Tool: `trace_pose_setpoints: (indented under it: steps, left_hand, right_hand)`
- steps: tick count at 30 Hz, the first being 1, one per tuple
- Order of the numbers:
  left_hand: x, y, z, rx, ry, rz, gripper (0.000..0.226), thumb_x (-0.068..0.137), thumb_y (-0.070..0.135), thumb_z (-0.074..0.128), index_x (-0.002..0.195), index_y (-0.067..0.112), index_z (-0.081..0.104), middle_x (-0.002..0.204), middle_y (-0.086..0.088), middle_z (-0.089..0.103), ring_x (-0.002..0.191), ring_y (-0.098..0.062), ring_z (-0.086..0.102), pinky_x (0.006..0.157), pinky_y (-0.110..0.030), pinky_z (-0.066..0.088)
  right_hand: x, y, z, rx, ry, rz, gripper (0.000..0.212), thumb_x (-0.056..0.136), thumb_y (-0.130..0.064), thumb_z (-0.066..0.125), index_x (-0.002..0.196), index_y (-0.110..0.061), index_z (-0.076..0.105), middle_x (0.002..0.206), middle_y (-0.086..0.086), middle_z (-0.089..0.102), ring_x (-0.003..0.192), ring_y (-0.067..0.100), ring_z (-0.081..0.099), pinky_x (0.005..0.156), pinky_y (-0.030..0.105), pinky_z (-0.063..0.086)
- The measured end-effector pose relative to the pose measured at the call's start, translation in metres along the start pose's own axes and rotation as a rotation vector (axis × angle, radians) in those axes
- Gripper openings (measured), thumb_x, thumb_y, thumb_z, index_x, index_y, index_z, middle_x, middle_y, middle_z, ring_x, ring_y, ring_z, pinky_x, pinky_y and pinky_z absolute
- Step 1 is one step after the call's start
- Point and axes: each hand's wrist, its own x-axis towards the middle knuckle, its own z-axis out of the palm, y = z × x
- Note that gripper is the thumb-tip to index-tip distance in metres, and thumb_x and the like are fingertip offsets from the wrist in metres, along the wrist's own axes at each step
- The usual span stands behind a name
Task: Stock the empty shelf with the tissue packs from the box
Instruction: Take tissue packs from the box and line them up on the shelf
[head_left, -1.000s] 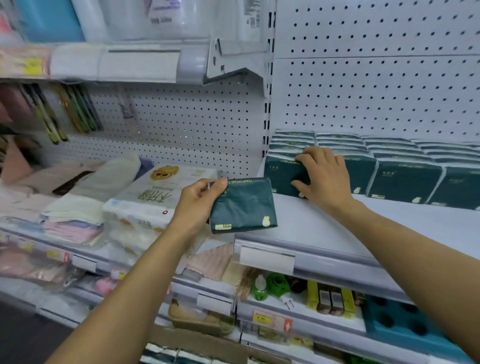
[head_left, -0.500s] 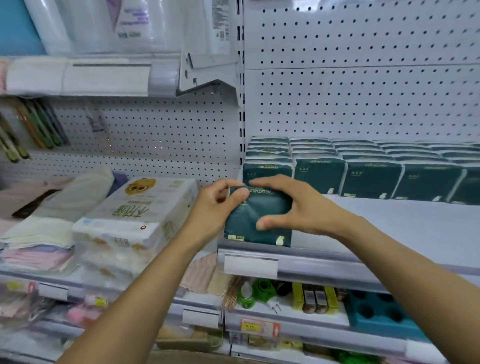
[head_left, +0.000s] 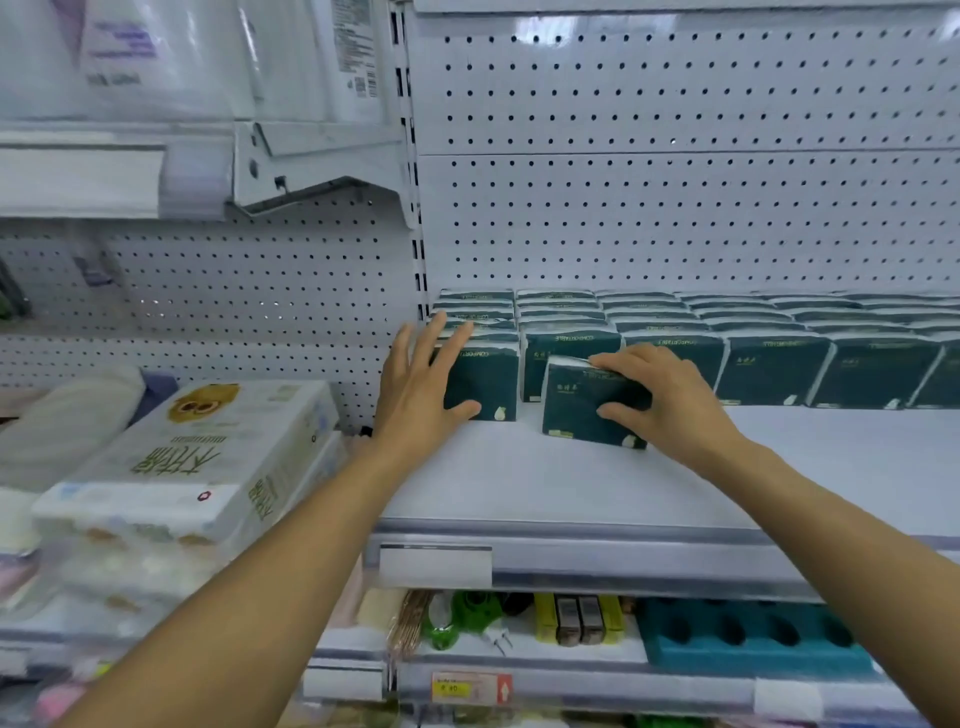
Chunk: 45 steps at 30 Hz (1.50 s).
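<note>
Dark green tissue packs stand upright in rows along the back of the white shelf. One more dark green pack stands just in front of the rows; my right hand grips it from the right, fingers over its top and thumb on its front. My left hand lies flat with straight fingers against the left side of the leftmost front pack. The box is out of view.
White pegboard backs the shelf. A large white wrapped tissue bundle lies on the neighbouring shelf to the left. Below sit small green and yellow goods and a teal tray. A bracket juts out above left.
The pack went from both hands at the shelf's front edge to standing before the rows under my right hand. My left hand let go and moved to the leftmost pack.
</note>
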Motion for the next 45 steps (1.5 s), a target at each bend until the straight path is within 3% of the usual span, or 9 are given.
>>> trace_pose_setpoints:
  steps: [7,15,19,24,27,30,34,39,45]
  left_hand:
    - [0.005,-0.002,0.008,-0.053,-0.013,0.026,0.082,0.089,0.022,0.071,0.154,0.033,0.021,0.164,0.009,0.002,0.15,-0.017,-0.005,0.113,-0.045,0.03]
    - [0.008,0.003,0.013,-0.035,0.013,0.005,0.08,0.089,0.019,0.07,0.153,0.028,0.024,0.162,0.005,0.012,0.149,-0.02,-0.003,0.109,-0.045,0.035]
    - [0.009,0.002,0.015,-0.021,0.005,0.005,0.08,0.089,0.021,0.07,0.153,0.027,0.023,0.162,0.003,0.013,0.149,-0.021,-0.004,0.115,-0.046,0.028]
    - [0.0,0.004,0.007,0.078,-0.014,0.049,0.088,0.088,0.038,0.068,0.156,0.03,0.012,0.164,0.002,-0.005,0.149,-0.019,-0.019,0.122,-0.046,0.002]
    - [-0.023,0.009,-0.003,0.125,0.047,0.092,0.087,0.089,0.044,0.065,0.156,0.03,0.011,0.165,0.001,-0.001,0.151,-0.02,-0.01,0.122,-0.046,0.004]
    - [-0.068,0.012,-0.014,0.12,0.198,0.173,0.076,0.089,0.04,0.066,0.153,0.024,0.028,0.16,-0.003,0.026,0.146,-0.024,0.024,0.118,-0.046,0.023]
    - [-0.144,0.007,-0.025,0.144,0.348,0.208,0.057,0.091,0.04,0.06,0.141,0.018,0.047,0.141,-0.004,0.052,0.124,-0.024,0.049,0.103,-0.04,0.036]
    - [-0.23,-0.013,-0.022,0.171,0.275,0.216,0.057,0.089,0.038,0.063,0.14,0.017,0.05,0.137,-0.003,0.055,0.121,-0.023,0.052,0.099,-0.041,0.041]
    - [-0.31,-0.043,0.011,0.268,0.024,0.15,0.076,0.076,0.041,0.079,0.142,0.022,0.047,0.134,-0.006,0.058,0.117,-0.024,0.048,0.094,-0.044,0.047]
  right_hand:
    - [0.028,0.011,0.032,-0.171,0.122,-0.199,0.056,0.076,-0.019,0.081,0.129,-0.017,0.061,0.143,0.005,0.051,0.137,0.031,0.04,0.111,0.055,0.031]
    - [0.039,0.01,0.041,-0.129,0.075,-0.141,0.056,0.087,-0.021,0.071,0.139,-0.02,0.051,0.152,-0.002,0.04,0.145,0.02,0.026,0.115,0.036,0.024]
    - [0.039,0.005,0.038,-0.215,0.046,-0.128,0.057,0.084,-0.02,0.073,0.137,-0.017,0.053,0.149,0.006,0.043,0.142,0.029,0.032,0.117,0.048,0.024]
    - [0.027,-0.023,0.033,-0.263,0.103,-0.012,0.06,0.087,-0.026,0.067,0.143,-0.021,0.044,0.157,0.007,0.027,0.146,0.028,0.021,0.118,0.054,0.01]
    - [0.007,-0.051,0.027,-0.229,0.191,-0.004,0.059,0.087,-0.026,0.066,0.142,-0.018,0.045,0.155,0.012,0.031,0.14,0.035,0.031,0.113,0.056,0.026]
    - [-0.029,-0.082,0.023,-0.178,0.277,-0.067,0.053,0.088,-0.024,0.067,0.137,-0.015,0.05,0.145,0.012,0.045,0.12,0.035,0.053,0.095,0.049,0.044]
    - [-0.091,-0.121,0.03,-0.162,0.305,-0.152,0.045,0.091,-0.025,0.06,0.134,-0.014,0.054,0.131,0.006,0.058,0.113,0.027,0.057,0.087,0.041,0.047]
    - [-0.166,-0.15,0.062,-0.152,0.199,-0.197,0.044,0.093,-0.032,0.054,0.134,-0.015,0.054,0.129,0.005,0.059,0.111,0.026,0.057,0.085,0.04,0.044]
    - [-0.242,-0.166,0.114,-0.209,-0.125,-0.115,0.052,0.091,-0.045,0.043,0.138,-0.023,0.046,0.133,0.006,0.055,0.112,0.029,0.057,0.087,0.043,0.047]
